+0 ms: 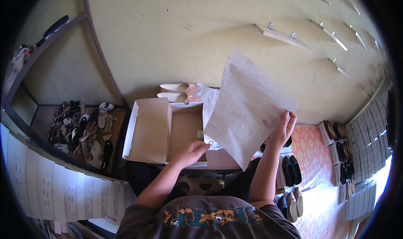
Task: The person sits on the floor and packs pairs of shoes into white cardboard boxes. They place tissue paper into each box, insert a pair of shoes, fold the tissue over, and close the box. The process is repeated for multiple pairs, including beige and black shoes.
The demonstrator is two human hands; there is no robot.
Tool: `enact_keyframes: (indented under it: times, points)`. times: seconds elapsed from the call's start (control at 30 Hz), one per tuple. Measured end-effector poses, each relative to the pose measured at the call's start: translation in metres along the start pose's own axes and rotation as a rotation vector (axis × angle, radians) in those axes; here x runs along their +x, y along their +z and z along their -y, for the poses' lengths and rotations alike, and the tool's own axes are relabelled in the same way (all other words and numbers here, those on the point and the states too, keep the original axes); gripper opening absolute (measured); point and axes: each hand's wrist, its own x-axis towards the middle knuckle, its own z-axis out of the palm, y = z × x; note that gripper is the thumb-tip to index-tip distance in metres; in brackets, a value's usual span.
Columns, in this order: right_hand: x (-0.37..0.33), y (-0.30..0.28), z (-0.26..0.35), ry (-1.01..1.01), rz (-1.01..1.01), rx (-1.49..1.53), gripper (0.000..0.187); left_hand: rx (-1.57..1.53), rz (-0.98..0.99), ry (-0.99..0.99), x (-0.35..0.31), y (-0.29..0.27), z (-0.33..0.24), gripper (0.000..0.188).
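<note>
My right hand (282, 132) is raised at the right and pinches one corner of a large thin sheet of whitish wrapping paper (247, 109). The sheet hangs slanted in the air, its lower corner pointing down toward my lap. My left hand (194, 152) is over the near right part of a cardboard shoe box (145, 127), fingers drawn together; whatever they may hold is hidden. The box lies open, white outside and brown inside. Behind it sits a pair of tan flat shoes (178, 97) with bows. More white paper (210, 97) lies beside the box, partly covered by the sheet.
At the left, a shelf holds a heap of sandals (86, 127), with stacked white boxes (58, 188) below it. Flat shoes (291, 172) stand on boxes at my right, and more shoes (336, 132) line the far right. Small ledges (283, 36) jut from the wall.
</note>
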Motion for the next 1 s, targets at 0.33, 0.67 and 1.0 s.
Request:
enact_keyframes:
  times: [0.33,0.67,1.0]
  points:
    - [-0.015,0.029,-0.017,0.165,-0.236,0.061,0.024,-0.84,-0.139,-0.068,0.036,0.006,0.02,0.041]
    - [-0.071,-0.012,-0.063,0.366,-0.096,0.169,0.047,-0.652,-0.398,-0.026,0.04,-0.069,0.023,0.02]
    - [-0.103,-0.037,-0.068,0.672,0.052,-0.054,0.025,-0.042,-0.327,-0.223,0.083,-0.114,0.059,0.026]
